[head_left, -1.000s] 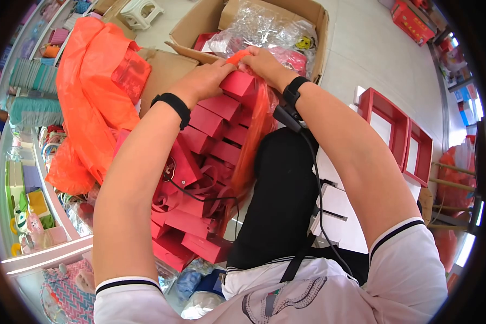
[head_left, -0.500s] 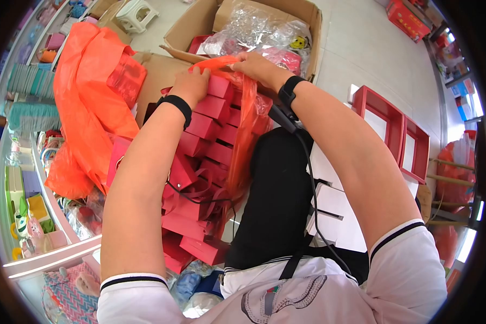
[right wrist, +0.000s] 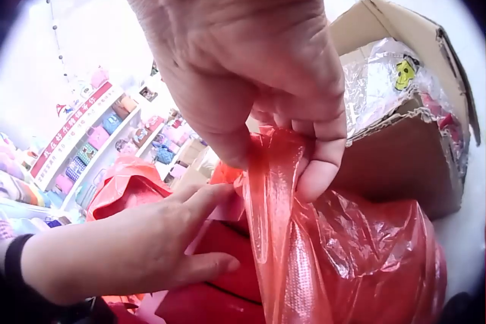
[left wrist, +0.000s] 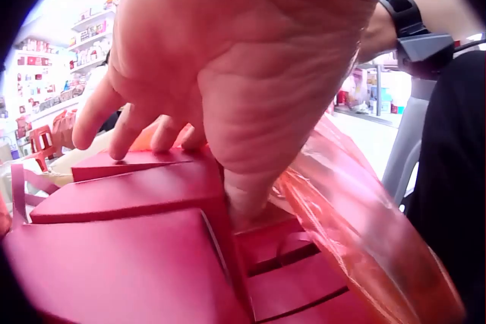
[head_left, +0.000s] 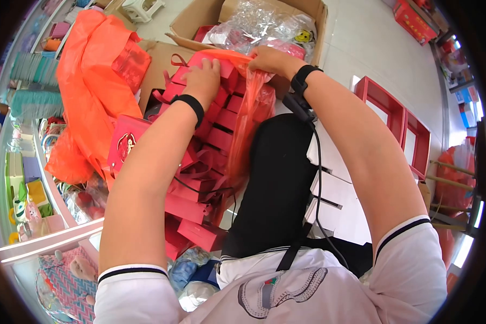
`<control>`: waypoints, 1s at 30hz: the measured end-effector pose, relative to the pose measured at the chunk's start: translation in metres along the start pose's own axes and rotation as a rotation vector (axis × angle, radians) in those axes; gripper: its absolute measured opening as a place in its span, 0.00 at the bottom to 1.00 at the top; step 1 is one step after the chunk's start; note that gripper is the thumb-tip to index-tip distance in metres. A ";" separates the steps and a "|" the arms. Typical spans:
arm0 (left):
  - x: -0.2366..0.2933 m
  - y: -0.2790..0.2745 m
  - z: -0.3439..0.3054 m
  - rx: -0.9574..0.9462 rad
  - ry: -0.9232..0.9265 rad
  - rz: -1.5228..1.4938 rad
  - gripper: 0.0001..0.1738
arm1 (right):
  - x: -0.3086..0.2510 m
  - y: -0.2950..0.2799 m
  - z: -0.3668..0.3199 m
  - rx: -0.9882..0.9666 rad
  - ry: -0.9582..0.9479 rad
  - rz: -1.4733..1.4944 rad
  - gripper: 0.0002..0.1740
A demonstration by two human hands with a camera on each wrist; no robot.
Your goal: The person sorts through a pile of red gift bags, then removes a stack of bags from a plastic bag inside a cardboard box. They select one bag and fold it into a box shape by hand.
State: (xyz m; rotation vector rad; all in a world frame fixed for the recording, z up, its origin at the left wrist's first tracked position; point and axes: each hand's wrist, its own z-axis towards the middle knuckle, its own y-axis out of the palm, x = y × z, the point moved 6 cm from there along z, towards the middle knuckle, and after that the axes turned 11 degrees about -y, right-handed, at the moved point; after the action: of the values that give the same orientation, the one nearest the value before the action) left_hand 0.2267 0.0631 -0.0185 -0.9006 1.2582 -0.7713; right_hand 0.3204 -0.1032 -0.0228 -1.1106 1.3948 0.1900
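Observation:
A translucent orange-red plastic bag (right wrist: 292, 240) surrounds a stack of red gift boxes (head_left: 216, 140), some with ribbon handles. My right hand (head_left: 275, 60) pinches the bag's rim between thumb and fingers; in the right wrist view the film hangs bunched below the fingertips. On top of the stack lies my left hand (left wrist: 250, 66), its fingers spread over the box tops and its thumb pointing down along their side. A red box with a printed emblem (head_left: 125, 144) shows to the left of my left forearm.
An open cardboard box (head_left: 318, 32) holding clear plastic wrap is just beyond the bag. Another orange bag (head_left: 86, 81) stands at left by the shelves (head_left: 24, 129). White boxes (head_left: 340, 205) and red frames (head_left: 380, 102) lie at right. A black cable (head_left: 319, 189) trails over my leg.
My left hand has left the bag's rim and shifted left and down onto the red boxes. My right hand keeps its pinch as the rim has widened and the box tops are more exposed.

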 end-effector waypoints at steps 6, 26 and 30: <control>-0.004 0.001 -0.016 -0.055 -0.028 -0.218 0.45 | -0.010 0.001 -0.013 -0.031 0.073 -0.015 0.21; -0.046 -0.128 -0.224 0.196 -0.189 -1.049 0.21 | -0.154 0.011 -0.111 -0.211 -0.244 -0.334 0.33; -0.128 -0.146 -0.265 0.448 -0.349 -0.999 0.15 | -0.180 0.048 -0.143 -0.278 -0.366 -0.350 0.30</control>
State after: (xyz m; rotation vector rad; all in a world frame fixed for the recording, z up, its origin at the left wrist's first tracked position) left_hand -0.0557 0.0729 0.1496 -1.2084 0.2320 -1.5171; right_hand 0.1458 -0.0913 0.1336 -1.4483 0.8497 0.3223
